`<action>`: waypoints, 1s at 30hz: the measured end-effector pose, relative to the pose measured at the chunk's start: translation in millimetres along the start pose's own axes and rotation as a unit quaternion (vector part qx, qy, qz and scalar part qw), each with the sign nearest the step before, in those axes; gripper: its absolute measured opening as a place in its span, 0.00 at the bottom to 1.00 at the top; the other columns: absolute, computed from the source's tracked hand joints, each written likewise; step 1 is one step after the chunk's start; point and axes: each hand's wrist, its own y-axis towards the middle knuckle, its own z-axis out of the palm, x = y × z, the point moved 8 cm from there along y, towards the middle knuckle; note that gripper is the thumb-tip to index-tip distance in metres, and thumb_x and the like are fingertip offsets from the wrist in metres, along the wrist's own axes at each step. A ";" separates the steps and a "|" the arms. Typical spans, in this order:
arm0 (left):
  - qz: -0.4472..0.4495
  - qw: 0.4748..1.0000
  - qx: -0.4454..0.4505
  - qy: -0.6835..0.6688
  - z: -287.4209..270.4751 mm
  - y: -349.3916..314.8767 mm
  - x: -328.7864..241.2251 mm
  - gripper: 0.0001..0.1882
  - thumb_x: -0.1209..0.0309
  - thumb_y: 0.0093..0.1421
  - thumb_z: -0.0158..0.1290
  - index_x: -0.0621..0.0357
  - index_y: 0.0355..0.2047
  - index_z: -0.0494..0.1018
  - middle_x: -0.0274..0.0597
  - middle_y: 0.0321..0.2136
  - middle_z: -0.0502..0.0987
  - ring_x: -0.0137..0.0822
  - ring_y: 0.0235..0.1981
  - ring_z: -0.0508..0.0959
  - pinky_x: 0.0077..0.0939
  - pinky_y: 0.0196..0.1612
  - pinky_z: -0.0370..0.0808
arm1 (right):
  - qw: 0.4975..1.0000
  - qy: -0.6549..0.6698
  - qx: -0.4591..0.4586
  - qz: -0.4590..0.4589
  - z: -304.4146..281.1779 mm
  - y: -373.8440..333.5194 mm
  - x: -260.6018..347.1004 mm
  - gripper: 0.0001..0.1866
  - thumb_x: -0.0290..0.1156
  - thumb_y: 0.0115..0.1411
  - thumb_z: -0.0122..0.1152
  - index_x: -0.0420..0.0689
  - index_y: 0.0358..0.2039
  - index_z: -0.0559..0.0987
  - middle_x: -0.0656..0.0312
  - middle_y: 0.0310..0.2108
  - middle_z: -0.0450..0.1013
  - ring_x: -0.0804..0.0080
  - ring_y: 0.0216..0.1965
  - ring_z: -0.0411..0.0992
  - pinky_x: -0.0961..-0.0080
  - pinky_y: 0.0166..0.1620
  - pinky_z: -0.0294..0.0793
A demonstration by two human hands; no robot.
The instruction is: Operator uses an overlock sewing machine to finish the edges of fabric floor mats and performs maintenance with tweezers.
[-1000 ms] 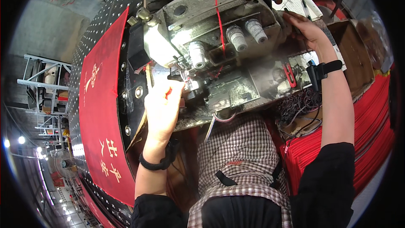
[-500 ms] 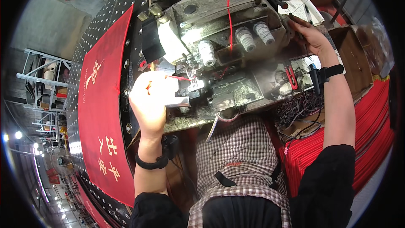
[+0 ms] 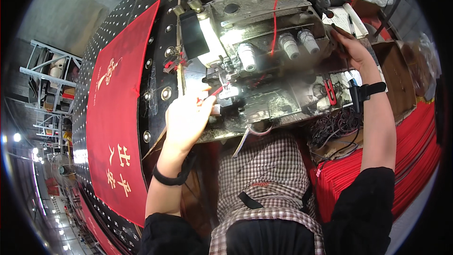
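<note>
The left hand (image 3: 186, 120) stood at the left end of the sewing machine (image 3: 257, 19), its thumb and forefinger brought together on a short red strand (image 3: 217, 91); the other fingers were curled, their outlines partly lost in glare. The strand ran from the fingertips to the presser foot (image 3: 229, 92), above the left part of the machine's bed (image 3: 273, 99). The right hand (image 3: 355, 53) rested against the machine's right end, the fingers reaching over its edge; their tips were partly hidden, and how far apart they stood could not be told. Three pale knobs (image 3: 289, 46) projected from the machine's front, and a red thread (image 3: 275, 14) hung down before it. A red U-shaped tool (image 3: 330, 92) lay near the bed's right edge. To the left, a red mat (image 3: 120, 108) lay on the studded table (image 3: 155, 73), apart from the left hand. Beyond the right hand, a notebook (image 3: 339, 19) lay near the machine's far right corner, beside an open box (image 3: 394, 68).
</note>
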 end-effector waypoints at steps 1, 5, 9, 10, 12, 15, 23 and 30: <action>0.000 1.000 -0.004 -0.002 -1.1 0.5 1.2 0.11 0.73 0.58 0.54 0.64 0.41 0.73 0.37 0.24 0.76 0.24 0.24 0.77 0.17 0.30 0.72 | 1.000 -0.003 0.002 -0.003 -2.3 1.5 0.9 0.24 0.44 0.61 0.56 0.55 0.57 0.68 0.78 0.47 0.71 0.89 0.37 0.65 0.86 0.37 0.61; 0.113 0.981 -0.128 0.090 -26.4 4.2 -27.7 0.06 0.68 0.54 0.55 0.57 0.29 0.77 0.42 0.22 0.78 0.35 0.24 0.79 0.23 0.30 0.73 | 0.994 -0.106 0.008 0.005 3.8 1.9 0.8 0.23 0.47 0.64 0.49 0.56 0.57 0.68 0.77 0.45 0.71 0.87 0.33 0.64 0.86 0.34 0.62; -0.002 0.998 -0.048 -0.040 -28.5 16.9 -4.6 0.09 0.65 0.56 0.51 0.57 0.28 0.76 0.41 0.20 0.77 0.35 0.23 0.78 0.27 0.28 0.71 | 0.993 -0.115 -0.016 -0.004 3.3 6.4 2.5 0.21 0.45 0.66 0.42 0.59 0.59 0.67 0.78 0.41 0.71 0.87 0.25 0.60 0.87 0.25 0.56; 0.015 0.997 -0.066 -0.021 -31.5 19.4 -7.3 0.09 0.65 0.56 0.51 0.58 0.27 0.75 0.41 0.20 0.77 0.35 0.23 0.78 0.27 0.28 0.71 | 0.990 -0.141 -0.004 -0.013 6.0 7.7 2.6 0.22 0.44 0.67 0.40 0.60 0.60 0.65 0.77 0.41 0.71 0.87 0.24 0.59 0.88 0.23 0.56; 0.031 0.996 -0.086 -0.003 -35.8 20.3 -12.8 0.09 0.65 0.56 0.52 0.58 0.27 0.74 0.41 0.20 0.77 0.35 0.23 0.78 0.27 0.28 0.71 | 0.990 -0.141 0.008 -0.023 3.4 19.2 -3.1 0.21 0.43 0.68 0.38 0.60 0.61 0.64 0.75 0.42 0.71 0.87 0.24 0.59 0.88 0.23 0.56; 0.005 0.997 -0.064 -0.032 -32.1 25.4 -17.9 0.10 0.65 0.57 0.52 0.59 0.25 0.72 0.41 0.20 0.77 0.37 0.23 0.78 0.27 0.28 0.72 | 0.987 -0.138 0.036 -0.077 -17.5 40.9 -13.5 0.22 0.38 0.69 0.34 0.62 0.62 0.62 0.70 0.42 0.71 0.85 0.24 0.59 0.88 0.23 0.57; 0.045 0.966 -0.166 0.191 -47.7 34.4 -4.7 0.08 0.66 0.54 0.52 0.55 0.23 0.70 0.43 0.22 0.75 0.47 0.25 0.76 0.37 0.29 0.72 | 0.972 -0.229 -0.036 0.047 -0.9 21.2 13.1 0.24 0.25 0.66 0.34 0.58 0.61 0.64 0.65 0.57 0.66 0.77 0.44 0.69 0.81 0.35 0.70; 0.064 0.956 -0.191 0.213 -46.8 32.0 12.7 0.08 0.66 0.52 0.55 0.56 0.23 0.71 0.43 0.23 0.74 0.44 0.24 0.76 0.35 0.29 0.71 | 0.959 -0.279 -0.048 -0.030 2.7 18.8 25.2 0.21 0.31 0.62 0.43 0.48 0.57 0.69 0.58 0.51 0.70 0.71 0.44 0.70 0.79 0.39 0.71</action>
